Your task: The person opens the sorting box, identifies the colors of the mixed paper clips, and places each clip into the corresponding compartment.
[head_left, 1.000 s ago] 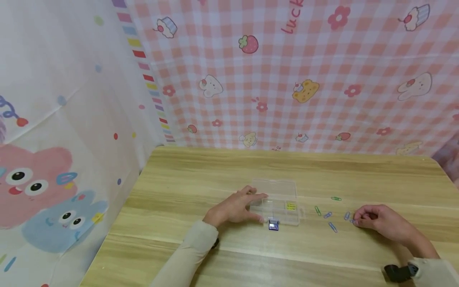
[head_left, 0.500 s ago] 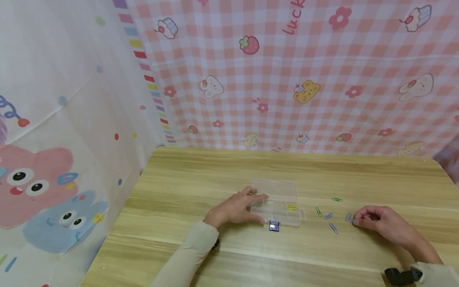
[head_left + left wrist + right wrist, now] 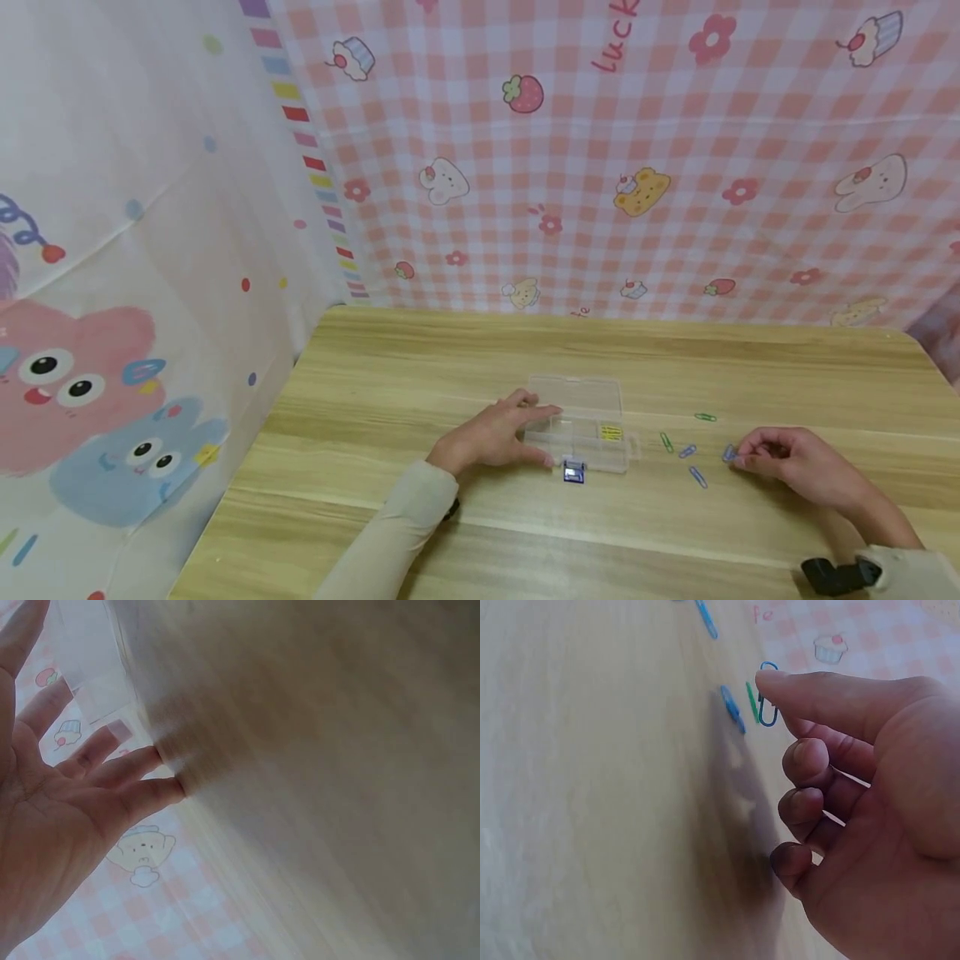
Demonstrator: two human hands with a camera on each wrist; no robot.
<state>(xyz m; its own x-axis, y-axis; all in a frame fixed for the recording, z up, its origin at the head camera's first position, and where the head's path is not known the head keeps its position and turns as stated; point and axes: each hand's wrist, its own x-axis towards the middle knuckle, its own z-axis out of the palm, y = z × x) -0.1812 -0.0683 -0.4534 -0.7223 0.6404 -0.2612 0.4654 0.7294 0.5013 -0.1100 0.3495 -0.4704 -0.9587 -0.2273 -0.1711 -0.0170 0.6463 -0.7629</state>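
Observation:
My right hand (image 3: 806, 467) pinches a blue paper clip (image 3: 767, 724) between thumb and forefinger, the other fingers curled in toward the palm in the right wrist view. Just past it on the table lies another blue paper clip (image 3: 733, 710). My left hand (image 3: 489, 433) spreads over the left end of a clear compartment box (image 3: 615, 463), thumb at its front side and fingers along its back. The box's transparent lid (image 3: 588, 395) lies folded back. Small yellow pieces (image 3: 611, 433) fill one compartment. In the left wrist view, the box (image 3: 94, 656) shows only partly beyond the fingers.
Between box and right hand lie more paper clips: a green one (image 3: 667, 442), a blue one (image 3: 697, 477), a short blue one (image 3: 687, 451) and a farther green one (image 3: 705, 417). A small dark blue rectangular piece (image 3: 573, 472) sits at the box's front edge. Patterned cloth hangs behind the table.
My right hand has shifted slightly left with the pinched paper clip, now overlapping the neighbouring blue clip in the head view. The left hand and the box stay as they were.

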